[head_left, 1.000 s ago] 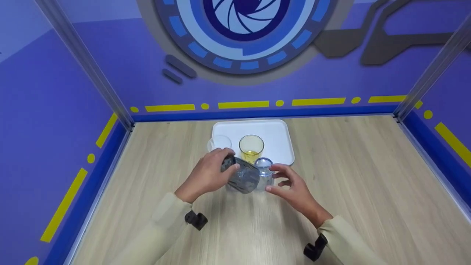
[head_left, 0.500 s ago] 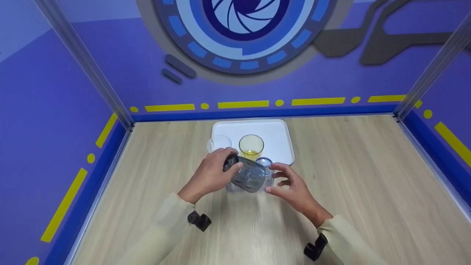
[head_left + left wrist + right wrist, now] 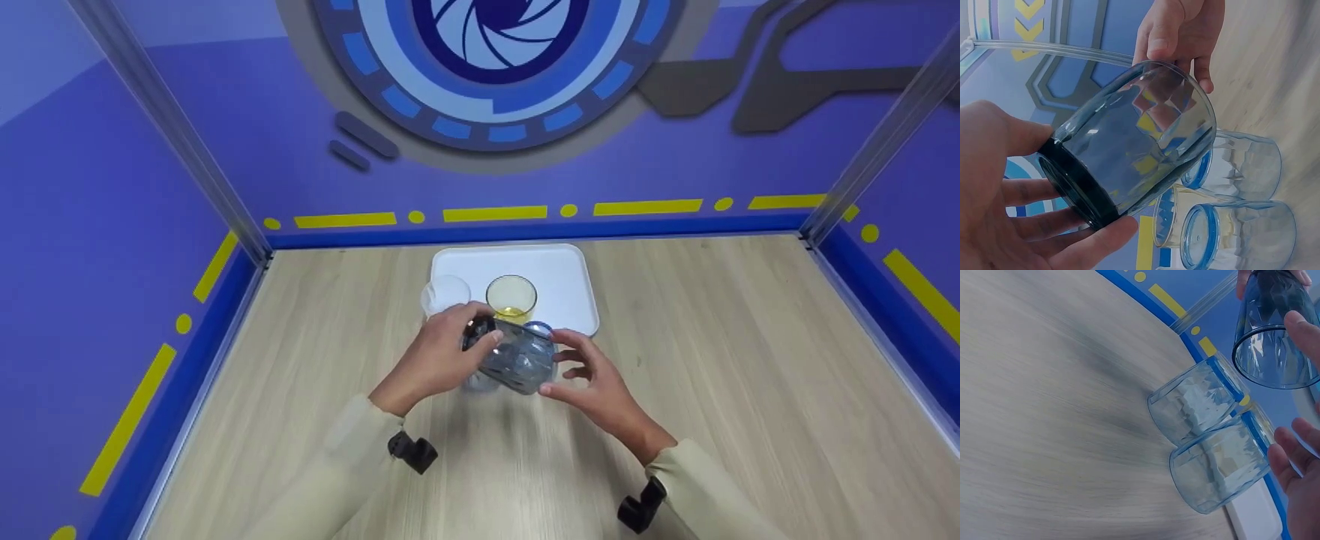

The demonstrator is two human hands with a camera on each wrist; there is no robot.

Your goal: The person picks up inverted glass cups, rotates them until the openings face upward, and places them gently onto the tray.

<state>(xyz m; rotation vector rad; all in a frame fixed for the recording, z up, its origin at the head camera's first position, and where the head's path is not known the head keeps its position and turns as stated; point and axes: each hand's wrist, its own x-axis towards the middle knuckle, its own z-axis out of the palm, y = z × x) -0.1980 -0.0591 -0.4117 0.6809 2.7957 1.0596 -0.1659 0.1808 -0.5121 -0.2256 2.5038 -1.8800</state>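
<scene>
My left hand (image 3: 439, 352) grips a grey tinted drinking glass (image 3: 521, 358) round its thick dark base. The glass is held tilted above the table, its mouth towards my right hand (image 3: 600, 382). The right hand's fingers are spread and bent loosely, the thumb tip (image 3: 1297, 329) at the glass's rim; whether it touches cannot be told. Below stand two clear glasses upside down, their blue bases up: one clear glass (image 3: 1224, 464) and another clear glass (image 3: 1193, 402). In the head view the grey glass largely hides them.
A white tray (image 3: 566, 281) lies at the back of the wooden table (image 3: 712, 337). An upright yellow tinted glass (image 3: 511, 296) stands at its front part. A clear round vessel (image 3: 446, 294) is at the tray's left edge. Blue panels (image 3: 360, 180) enclose the table.
My left hand has carried the tilted grey glass to the right, closer to my right hand, covering more of the clear glass below. The right hand has hardly moved.
</scene>
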